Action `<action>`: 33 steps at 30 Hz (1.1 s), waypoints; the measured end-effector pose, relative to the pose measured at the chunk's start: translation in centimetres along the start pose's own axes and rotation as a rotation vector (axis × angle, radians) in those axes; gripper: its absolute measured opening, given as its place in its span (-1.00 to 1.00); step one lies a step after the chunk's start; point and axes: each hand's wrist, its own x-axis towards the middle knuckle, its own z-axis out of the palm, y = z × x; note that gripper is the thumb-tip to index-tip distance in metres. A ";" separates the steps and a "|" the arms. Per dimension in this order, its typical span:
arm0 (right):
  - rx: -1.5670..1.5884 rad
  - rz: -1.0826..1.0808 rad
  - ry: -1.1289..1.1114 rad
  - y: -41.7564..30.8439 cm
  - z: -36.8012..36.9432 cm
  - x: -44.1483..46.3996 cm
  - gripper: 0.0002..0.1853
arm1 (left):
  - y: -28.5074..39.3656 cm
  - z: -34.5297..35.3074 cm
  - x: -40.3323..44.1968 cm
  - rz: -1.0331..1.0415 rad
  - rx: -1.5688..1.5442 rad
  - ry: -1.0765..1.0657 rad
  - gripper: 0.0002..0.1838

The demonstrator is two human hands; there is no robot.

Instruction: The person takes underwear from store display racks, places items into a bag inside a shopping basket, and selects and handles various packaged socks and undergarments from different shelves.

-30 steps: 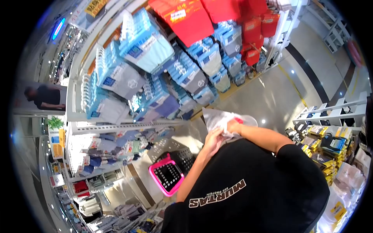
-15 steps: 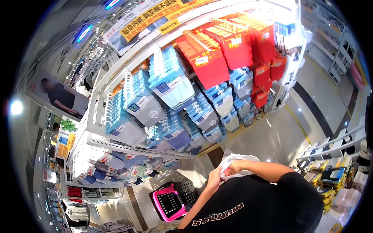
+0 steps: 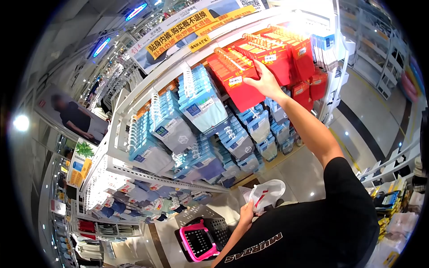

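My left hand point(image 3: 247, 213) is closed around a white plastic bag point(image 3: 267, 196) with a red mark on it, held low in front of the black shirt. Up at the display rack, my right hand point(image 3: 265, 83) reaches out with thumb and fingers apart. It is at the front row of red hanging packages point(image 3: 235, 81), which carry white labels. Whether the fingertips touch the packages I cannot make out. Below and to the left hang rows of blue-topped packages point(image 3: 202, 107) on hooks.
A black shopping basket with a pink rim point(image 3: 195, 257) stands on the floor at lower left. The white rack frame point(image 3: 117, 156) runs across the front. Yellow packages point(image 3: 388, 205) fill a shelf at lower right. A banner point(image 3: 187, 33) tops the rack.
My right hand has left the white bag and risen to the red packages, its fingers now spread. My left hand still holds the bag, which has opened out. The view has shifted slightly.
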 end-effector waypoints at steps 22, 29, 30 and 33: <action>0.623 0.188 -0.192 -6.2 -1.4 -3.2 -0.40 | -1.3 -1.0 -0.2 -0.009 -0.033 0.000 -0.57; 0.527 0.205 -0.445 -9.1 -5.7 -6.7 -0.35 | -1.0 -0.7 0.6 -0.033 0.070 0.124 -0.59; 0.476 0.247 -0.490 -10.0 -6.4 -7.9 -0.33 | -1.4 -1.0 1.2 -0.012 0.053 0.107 -0.60; 0.414 0.273 -0.586 -7.4 -6.7 -11.7 -0.31 | -0.5 -0.7 1.4 0.153 0.084 0.076 -0.60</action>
